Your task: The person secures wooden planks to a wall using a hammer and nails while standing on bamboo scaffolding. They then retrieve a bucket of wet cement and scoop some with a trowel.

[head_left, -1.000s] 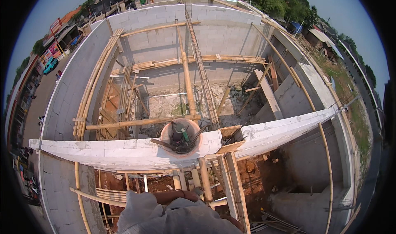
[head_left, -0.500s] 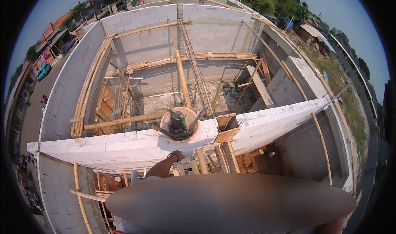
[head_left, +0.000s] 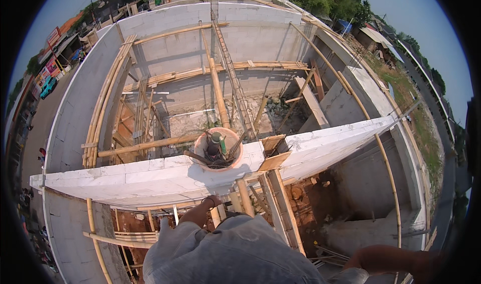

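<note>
Has a bare left hand (head_left: 215, 200) near the long white block wall (head_left: 150, 178) bearing a round, peach-coloured bucket (head_left: 201, 145) of dark and green items (head_left: 216, 139).

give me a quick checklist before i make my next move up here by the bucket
1. Bucket upright at the block wall: ok, mouth facing up.
2. Bucket base fully supported: cannot tell, its underside is hidden.
3. Tools all within the rim: not ok, a long handle pokes out on the left.
4. Left hand clear of the bucket: ok, it is apart, lower down by the wall.
5. Right hand free: cannot tell, the right forearm runs into the dark picture edge.
6. Footing: cannot tell, feet are not visible.
</note>
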Demonstrator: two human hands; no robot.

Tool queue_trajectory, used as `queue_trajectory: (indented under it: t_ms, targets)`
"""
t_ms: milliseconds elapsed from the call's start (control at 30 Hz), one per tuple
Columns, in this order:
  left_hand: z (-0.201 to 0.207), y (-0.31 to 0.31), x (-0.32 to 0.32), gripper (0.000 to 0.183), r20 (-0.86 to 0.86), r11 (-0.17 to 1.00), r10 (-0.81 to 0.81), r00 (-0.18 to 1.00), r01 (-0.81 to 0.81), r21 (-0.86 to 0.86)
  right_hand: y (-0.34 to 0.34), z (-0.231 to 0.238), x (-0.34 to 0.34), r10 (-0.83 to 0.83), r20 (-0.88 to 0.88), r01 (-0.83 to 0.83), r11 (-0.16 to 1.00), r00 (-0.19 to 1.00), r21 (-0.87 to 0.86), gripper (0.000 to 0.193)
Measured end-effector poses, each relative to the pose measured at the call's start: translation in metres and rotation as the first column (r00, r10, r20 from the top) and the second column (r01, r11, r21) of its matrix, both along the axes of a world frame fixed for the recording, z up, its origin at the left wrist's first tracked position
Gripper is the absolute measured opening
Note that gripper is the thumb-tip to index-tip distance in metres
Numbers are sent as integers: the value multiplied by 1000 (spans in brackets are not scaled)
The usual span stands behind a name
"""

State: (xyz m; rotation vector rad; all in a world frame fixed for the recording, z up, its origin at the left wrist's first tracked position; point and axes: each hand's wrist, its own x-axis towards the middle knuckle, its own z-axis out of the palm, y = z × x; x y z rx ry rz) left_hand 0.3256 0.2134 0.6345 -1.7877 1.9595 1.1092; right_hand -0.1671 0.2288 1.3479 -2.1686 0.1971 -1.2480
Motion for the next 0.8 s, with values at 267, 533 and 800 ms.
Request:
queue_trajectory:
  t_ms: [267,533,800]
  targets:
    - [-36,19,12,35,-28,978,101,995,-104,-182,-24,-110,3,-185,-563,406,864,806,297,32]
    - [-36,34,29,33,149,945,-312,938,323,-57,-17,-162,43,89,-156,-37,950,984,309,31]
    - [6,-12,23,47,-85,967,-173,981,153,-202,-15,-168,97,292,102,-309,914,951,264,31]
